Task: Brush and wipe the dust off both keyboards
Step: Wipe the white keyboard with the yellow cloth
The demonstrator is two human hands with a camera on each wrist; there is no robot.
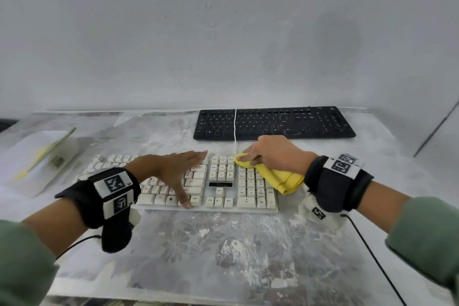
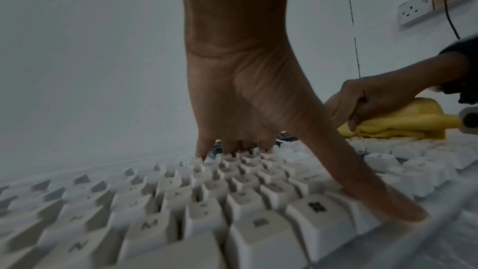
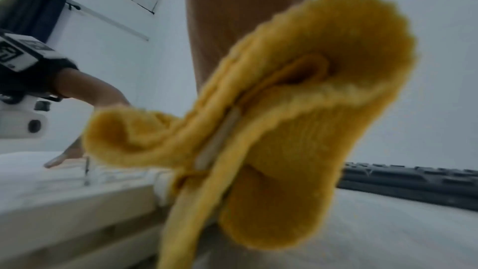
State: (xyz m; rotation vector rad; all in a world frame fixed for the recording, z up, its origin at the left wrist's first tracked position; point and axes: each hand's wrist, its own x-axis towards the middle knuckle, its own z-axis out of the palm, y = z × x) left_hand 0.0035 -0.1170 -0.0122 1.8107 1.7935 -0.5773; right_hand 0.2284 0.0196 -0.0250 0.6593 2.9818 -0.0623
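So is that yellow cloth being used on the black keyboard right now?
No: the right hand presses the yellow cloth onto the white keyboard; the black keyboard lies untouched behind.

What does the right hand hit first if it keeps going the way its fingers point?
Probably the left hand: the right hand, gripping the folded yellow cloth, points leftward along the top rows of the white keyboard. The gap looks short, but depth is unclear.

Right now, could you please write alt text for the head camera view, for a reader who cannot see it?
A right hand grips a yellow cloth on the top right of a white keyboard, while the left hand rests flat on its keys. A black keyboard lies behind on the dusty table.
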